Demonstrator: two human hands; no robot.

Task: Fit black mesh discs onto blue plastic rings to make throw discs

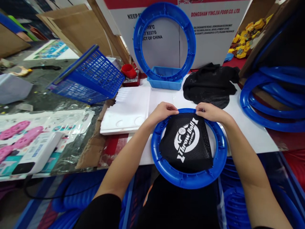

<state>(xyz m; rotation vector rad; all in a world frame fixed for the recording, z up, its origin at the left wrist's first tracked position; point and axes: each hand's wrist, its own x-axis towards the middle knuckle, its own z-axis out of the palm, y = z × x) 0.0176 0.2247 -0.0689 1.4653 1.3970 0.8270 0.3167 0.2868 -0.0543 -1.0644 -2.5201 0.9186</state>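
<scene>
A blue plastic ring (166, 173) lies flat at the near edge of the white table (250, 133). A black mesh net (187, 143) printed "Throw Ball" in white is spread across its middle. My left hand (163, 111) pinches the net's far edge against the ring's far rim. My right hand (208, 111) does the same just to the right, fingers curled. Both hands are closed on the net's edge.
A second blue ring (143, 28) stands upright in a small blue tray (164, 83) at the back. A pile of black mesh (209, 82) lies behind my hands. Stacked blue rings (274, 105) sit right, a tilted blue basket (92, 74) and white foam tray (128, 109) left.
</scene>
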